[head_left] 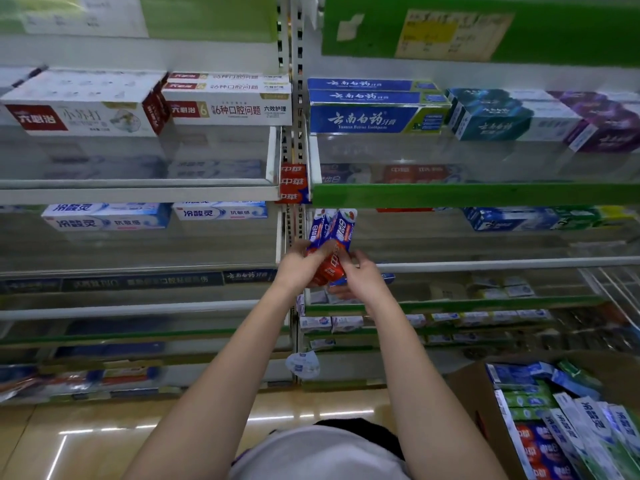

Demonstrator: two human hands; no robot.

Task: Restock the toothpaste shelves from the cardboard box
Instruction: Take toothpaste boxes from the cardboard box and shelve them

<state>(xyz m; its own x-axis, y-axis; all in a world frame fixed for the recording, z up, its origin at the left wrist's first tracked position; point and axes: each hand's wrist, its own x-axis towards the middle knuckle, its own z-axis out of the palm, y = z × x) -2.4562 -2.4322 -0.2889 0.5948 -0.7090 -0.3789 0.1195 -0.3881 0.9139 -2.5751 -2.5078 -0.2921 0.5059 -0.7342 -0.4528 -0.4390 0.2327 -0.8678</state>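
Toothpaste boxes (332,237) stick out at 12 o'clock from both hands; left hand (301,265) and right hand (360,275) grip them.

I'm holding two red-and-blue toothpaste boxes (332,244) upright together at the shelves (450,195); the open cardboard box (474,386) is sitting low at my right, packed with more cartons.

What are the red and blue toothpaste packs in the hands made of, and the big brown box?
The toothpaste packs look like thin printed card with a glossy coat: sharp folded edges and a slight shine. The brown box looks like plain matte cardboard, dull and unprinted. Both hands, left and right, grip the packs.
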